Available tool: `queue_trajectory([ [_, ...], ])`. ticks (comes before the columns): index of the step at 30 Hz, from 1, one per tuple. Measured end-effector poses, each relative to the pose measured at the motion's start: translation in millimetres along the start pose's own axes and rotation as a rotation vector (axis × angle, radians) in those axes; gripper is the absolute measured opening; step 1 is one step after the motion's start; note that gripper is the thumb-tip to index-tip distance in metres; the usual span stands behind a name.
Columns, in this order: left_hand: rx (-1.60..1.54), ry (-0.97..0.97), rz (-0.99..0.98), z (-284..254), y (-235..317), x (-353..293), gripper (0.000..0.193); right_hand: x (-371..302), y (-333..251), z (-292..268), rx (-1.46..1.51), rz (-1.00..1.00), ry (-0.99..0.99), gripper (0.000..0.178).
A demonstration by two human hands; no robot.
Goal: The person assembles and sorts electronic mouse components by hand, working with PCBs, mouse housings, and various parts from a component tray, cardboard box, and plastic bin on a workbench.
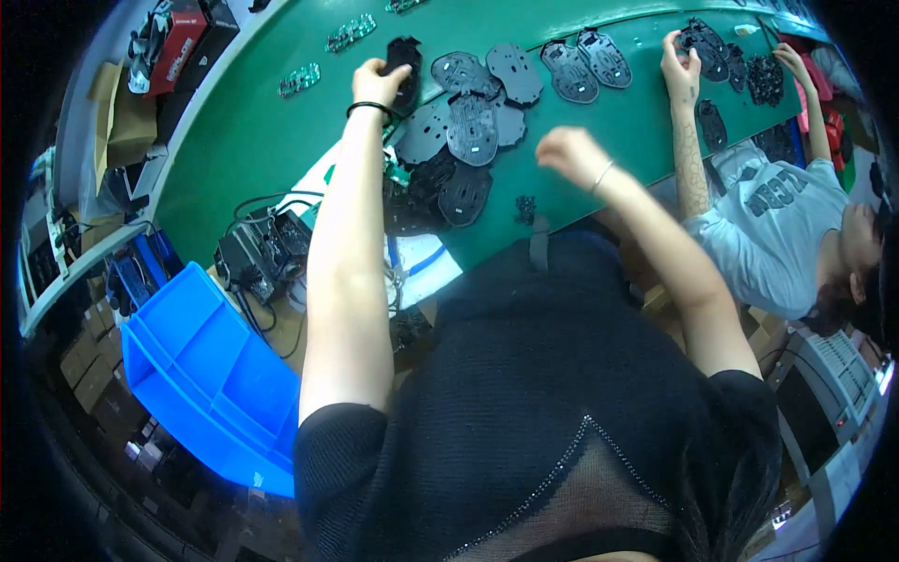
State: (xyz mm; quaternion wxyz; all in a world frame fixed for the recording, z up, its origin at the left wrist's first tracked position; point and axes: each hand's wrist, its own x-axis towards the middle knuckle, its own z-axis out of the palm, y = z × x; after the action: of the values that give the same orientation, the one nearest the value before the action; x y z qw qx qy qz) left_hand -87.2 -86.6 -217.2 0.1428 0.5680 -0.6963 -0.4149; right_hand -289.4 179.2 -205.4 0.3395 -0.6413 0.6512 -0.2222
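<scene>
Toward the back left of the green table, my left hand (375,86) grips a black plastic shell (405,70) shaped like a computer mouse part. My right hand (571,157) hangs above the table's near side, slightly blurred, fingers curled together; whatever they may hold is hidden. Between my hands lies an overlapping pile of black mouse-shaped plates (471,129), some showing ribbed insides. A small heap of tiny black parts (525,208) lies near the table edge, below my right hand.
Green circuit boards (351,33) lie at the back left. Two black shells (571,73) rest right of the pile. At the right, a co-worker (782,220) handles similar parts. A blue bin (211,375) and a black cabled device (267,248) stand at my left.
</scene>
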Motion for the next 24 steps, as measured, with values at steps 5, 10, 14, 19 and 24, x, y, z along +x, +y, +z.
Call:
queue_trajectory([
  [5,-0.904,-0.118,-0.092,-36.1,11.8,-57.5,0.021,-25.0,-23.1,50.6,0.008,0.082,-0.074,0.008],
  [10,-1.422,-0.291,-0.312,-40.4,-15.1,-131.6,0.025,-24.7,-34.1,54.3,-0.238,-0.034,-0.073,0.003],
  [14,-1.601,-0.577,-0.375,-33.3,-8.7,-180.5,0.037,-28.3,-32.3,60.6,-0.327,-0.082,-0.066,0.004],
  [19,-1.659,-0.624,-0.248,-32.9,8.5,-206.9,0.040,-34.2,-32.0,59.4,-0.322,-0.137,-0.033,0.007],
  [24,-1.576,-0.533,-0.241,-36.0,14.6,-214.3,0.038,-31.9,-26.8,64.1,-0.398,-0.205,-0.042,0.008],
])
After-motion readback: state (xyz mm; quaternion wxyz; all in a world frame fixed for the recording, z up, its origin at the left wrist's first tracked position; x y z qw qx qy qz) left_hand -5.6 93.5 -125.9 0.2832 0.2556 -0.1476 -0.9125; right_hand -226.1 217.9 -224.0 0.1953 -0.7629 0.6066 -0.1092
